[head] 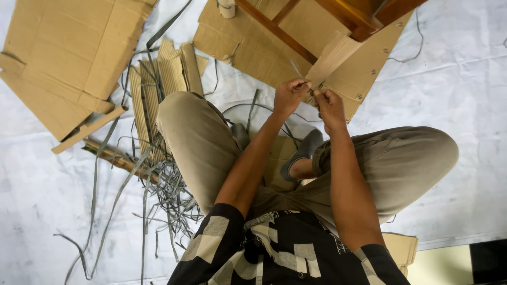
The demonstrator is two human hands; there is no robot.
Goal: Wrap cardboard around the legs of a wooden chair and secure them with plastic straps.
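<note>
Hands were mid-job: left hand point(289, 94) and right hand point(328, 101) both pinched shut on a thin grey strap point(296, 68) at the brown cardboard flap point(331, 57), far of the knees. Next move probably needed a steady pull.

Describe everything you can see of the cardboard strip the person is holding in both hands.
The cardboard strip is plain brown cardboard, long, narrow and flat. It slants up and to the right from the hands toward a wooden frame. Its lower end is pinched between the left hand and the right hand, which meet there. A thin grey strand sticks up from the left hand beside it. A larger cardboard sheet lies underneath.
</note>
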